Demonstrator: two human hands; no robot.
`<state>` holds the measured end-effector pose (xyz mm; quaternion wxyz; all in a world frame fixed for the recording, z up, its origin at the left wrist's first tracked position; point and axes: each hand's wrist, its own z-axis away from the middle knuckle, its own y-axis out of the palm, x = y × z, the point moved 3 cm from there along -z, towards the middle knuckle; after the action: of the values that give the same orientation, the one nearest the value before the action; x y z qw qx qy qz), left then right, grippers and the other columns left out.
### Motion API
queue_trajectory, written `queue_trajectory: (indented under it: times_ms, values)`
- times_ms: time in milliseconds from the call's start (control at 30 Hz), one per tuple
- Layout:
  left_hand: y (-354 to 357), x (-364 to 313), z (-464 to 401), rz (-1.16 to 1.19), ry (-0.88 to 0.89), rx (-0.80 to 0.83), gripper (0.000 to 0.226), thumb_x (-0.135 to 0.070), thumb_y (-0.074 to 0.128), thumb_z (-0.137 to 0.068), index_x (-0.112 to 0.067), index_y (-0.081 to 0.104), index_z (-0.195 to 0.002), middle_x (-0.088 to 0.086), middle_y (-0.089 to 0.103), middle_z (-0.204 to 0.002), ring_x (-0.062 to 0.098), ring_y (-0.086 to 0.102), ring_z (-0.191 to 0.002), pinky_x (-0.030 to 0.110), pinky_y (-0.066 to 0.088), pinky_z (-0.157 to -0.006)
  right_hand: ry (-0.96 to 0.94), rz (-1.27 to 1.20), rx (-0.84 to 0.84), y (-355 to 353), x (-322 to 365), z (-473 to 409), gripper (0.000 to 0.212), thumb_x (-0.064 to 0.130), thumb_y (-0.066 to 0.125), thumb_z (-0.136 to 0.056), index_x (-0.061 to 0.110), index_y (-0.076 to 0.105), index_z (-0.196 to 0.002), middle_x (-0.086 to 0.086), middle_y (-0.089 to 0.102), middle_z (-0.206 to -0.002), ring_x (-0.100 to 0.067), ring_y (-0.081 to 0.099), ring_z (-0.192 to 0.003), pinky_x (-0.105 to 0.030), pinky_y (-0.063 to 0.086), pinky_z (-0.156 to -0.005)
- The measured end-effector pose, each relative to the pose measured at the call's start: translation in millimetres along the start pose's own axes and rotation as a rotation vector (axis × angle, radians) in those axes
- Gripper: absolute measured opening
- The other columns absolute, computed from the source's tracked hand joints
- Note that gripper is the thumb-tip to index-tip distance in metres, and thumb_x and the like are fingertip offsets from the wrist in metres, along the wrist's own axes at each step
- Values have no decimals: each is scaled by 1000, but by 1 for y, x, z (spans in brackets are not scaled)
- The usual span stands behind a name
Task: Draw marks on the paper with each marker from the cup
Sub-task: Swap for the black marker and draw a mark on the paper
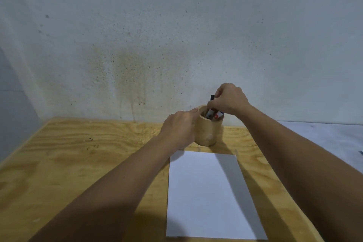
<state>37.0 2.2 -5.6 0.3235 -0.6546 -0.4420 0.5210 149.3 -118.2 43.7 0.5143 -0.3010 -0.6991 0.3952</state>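
Task at its start: the white paper sheet [206,192] below both hands is unmarked, the left hand [179,128] curls round the round wooden cup [208,133], and the right hand [229,100] above it pinches a dark-capped marker [211,107], not yet withdrawn.

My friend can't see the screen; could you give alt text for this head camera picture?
A person's right hand pinches a dark marker standing in a wooden cup, while the left hand steadies the cup's side. Other markers remain in the cup. A blank white sheet of paper lies nearer on the plywood table, before a stained wall.
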Motion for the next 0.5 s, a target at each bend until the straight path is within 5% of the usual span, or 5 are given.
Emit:
queue_trajectory:
  times_ms: [233,333,500]
  values:
    - [-1,0,2,10,-30,-10,68,4,55,-81,-24,38,-140,10,57,-134,34,55,-114,45,53,-87,87,-55,-10,7,2,-4,25,23,74,-76,7,70,-95,-7,70,-86,-22,67,-73,-37,62,-72]
    - [-1,0,2,8,-43,6,70,5,56,-81,-24,36,-141,12,57,-132,34,56,-113,44,54,-85,20,-182,-67,-9,7,-2,21,24,75,-82,7,68,-92,-10,71,-91,-24,69,-79,-38,61,-75]
    - [-3,-2,4,59,-19,44,71,8,54,-78,-20,36,-141,3,47,-145,31,50,-122,42,51,-92,-124,-435,-282,-55,20,6,30,24,60,-95,6,57,-118,-9,67,-102,-22,68,-88,-38,59,-80]
